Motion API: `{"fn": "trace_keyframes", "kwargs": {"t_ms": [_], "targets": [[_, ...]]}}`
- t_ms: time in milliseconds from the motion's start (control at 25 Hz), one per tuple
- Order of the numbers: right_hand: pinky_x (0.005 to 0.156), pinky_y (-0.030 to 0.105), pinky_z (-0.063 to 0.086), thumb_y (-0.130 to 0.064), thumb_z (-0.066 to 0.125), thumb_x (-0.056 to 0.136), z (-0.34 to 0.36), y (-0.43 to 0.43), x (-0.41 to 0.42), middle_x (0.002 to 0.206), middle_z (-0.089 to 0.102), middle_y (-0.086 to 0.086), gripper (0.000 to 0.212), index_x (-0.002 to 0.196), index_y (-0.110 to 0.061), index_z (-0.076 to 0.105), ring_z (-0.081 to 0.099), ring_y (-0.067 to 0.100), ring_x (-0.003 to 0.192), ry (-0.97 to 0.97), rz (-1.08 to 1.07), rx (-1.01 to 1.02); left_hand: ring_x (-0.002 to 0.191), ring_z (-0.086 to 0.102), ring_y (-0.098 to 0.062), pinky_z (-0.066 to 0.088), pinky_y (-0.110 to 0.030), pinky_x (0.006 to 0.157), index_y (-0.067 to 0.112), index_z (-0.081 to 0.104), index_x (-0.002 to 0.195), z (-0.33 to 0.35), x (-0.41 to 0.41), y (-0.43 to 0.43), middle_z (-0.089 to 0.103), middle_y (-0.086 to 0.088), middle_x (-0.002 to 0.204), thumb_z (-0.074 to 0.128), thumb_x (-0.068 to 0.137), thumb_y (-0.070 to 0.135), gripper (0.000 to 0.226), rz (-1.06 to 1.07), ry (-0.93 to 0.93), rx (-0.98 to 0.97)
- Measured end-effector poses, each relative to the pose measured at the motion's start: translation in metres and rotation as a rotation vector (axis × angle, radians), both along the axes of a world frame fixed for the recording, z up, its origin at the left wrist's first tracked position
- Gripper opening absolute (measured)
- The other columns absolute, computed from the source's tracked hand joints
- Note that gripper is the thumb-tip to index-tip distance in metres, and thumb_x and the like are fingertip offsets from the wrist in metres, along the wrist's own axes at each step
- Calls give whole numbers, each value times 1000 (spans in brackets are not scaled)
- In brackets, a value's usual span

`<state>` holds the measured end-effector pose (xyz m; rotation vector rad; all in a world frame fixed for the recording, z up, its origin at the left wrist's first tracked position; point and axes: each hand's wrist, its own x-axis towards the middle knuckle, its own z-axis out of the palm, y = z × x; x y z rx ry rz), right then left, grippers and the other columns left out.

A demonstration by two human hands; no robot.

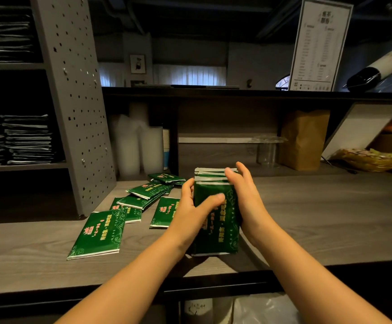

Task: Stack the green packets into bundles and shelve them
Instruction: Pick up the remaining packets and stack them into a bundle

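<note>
A bundle of green packets stands stacked on the wooden counter, between both hands. My left hand grips its left side, with the thumb lying across the top packet. My right hand holds its right side, fingers curled over the far white-edged ends. Several loose green packets lie scattered to the left; the nearest one lies flat, and others overlap in a heap further back.
A grey pegboard shelf unit with stacks of dark folded items stands at left. Plastic cups, a clear cup and a brown paper bag sit at the back. A menu stand tops the upper ledge.
</note>
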<state>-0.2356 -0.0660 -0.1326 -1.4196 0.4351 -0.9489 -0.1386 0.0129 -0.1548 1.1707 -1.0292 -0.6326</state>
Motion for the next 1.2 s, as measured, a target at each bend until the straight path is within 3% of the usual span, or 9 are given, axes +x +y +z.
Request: {"fn": "trace_keyframes", "kwargs": {"t_ms": [160, 400, 560, 680, 800, 880, 960, 1080, 1200], "targets": [[70, 22, 44, -42, 46, 92, -4, 5, 0, 135, 44, -2, 59, 147, -30, 26, 55, 7, 98, -45, -21, 33, 108, 62, -18, 49, -40, 95, 28, 31, 142, -3, -12, -5, 61, -4, 123, 72, 47, 55, 106, 24, 124, -30], [65, 20, 51, -50, 50, 68, -6, 8, -8, 137, 44, 2, 86, 147, -35, 18, 59, 8, 96, -80, 98, -3, 97, 67, -9, 51, -15, 66, 24, 44, 133, -3, -15, -2, 64, -4, 117, 67, 52, 57, 90, 43, 101, -116], [69, 25, 52, -43, 55, 85, -7, 6, 2, 133, 51, 5, 63, 143, -35, 29, 62, 15, 99, -64, 23, 21, 93, 67, -14, 54, -17, 64, 24, 36, 134, 1, -19, -4, 63, -8, 115, 79, 59, 33, 87, 6, 187, -121], [81, 30, 51, -40, 50, 92, -7, -1, 7, 124, 54, 5, 45, 134, -30, 36, 60, 17, 104, -32, -51, -16, 102, 65, -19, 55, -29, 81, 22, 38, 133, -7, -18, -8, 64, -6, 116, 83, 58, 35, 89, 53, 170, -91], [81, 25, 49, -35, 44, 96, -6, -4, 12, 112, 55, 0, 32, 126, -24, 41, 58, 11, 99, -53, -82, -54, 107, 63, -17, 51, -41, 94, 26, 42, 129, -16, -17, -10, 64, -1, 116, 78, 47, 46, 92, 131, 89, -69], [92, 35, 49, -44, 49, 92, -7, -6, 15, 119, 57, 6, 39, 124, -21, 45, 59, 19, 106, -73, -71, -27, 106, 62, -14, 52, -36, 91, 29, 40, 125, -16, -16, -12, 63, 0, 116, 79, 49, 45, 86, 147, 52, -51], [97, 43, 48, -59, 53, 83, -10, -8, 14, 123, 59, 12, 60, 129, -21, 46, 61, 25, 110, -77, -11, 50, 101, 62, -8, 52, -21, 79, 31, 36, 122, -14, -15, -15, 61, 3, 112, 82, 63, 31, 75, 143, 27, -34], [88, 34, 53, -63, 52, 71, -16, -11, 3, 119, 66, 6, 73, 132, -22, 49, 65, 21, 106, -18, 156, 76, 100, 61, -5, 50, -15, 71, 32, 33, 119, -12, -14, -18, 60, 4, 111, 72, 78, 13, 60, 129, 26, -25], [78, 26, 55, -45, 55, 74, -20, -17, -11, 112, 70, -2, 56, 127, -25, 52, 68, 13, 100, 23, 301, 18, 100, 62, -8, 52, -19, 76, 26, 34, 122, -8, -13, -16, 61, -1, 113, 71, 79, 11, 59, 155, 45, -46]]}}
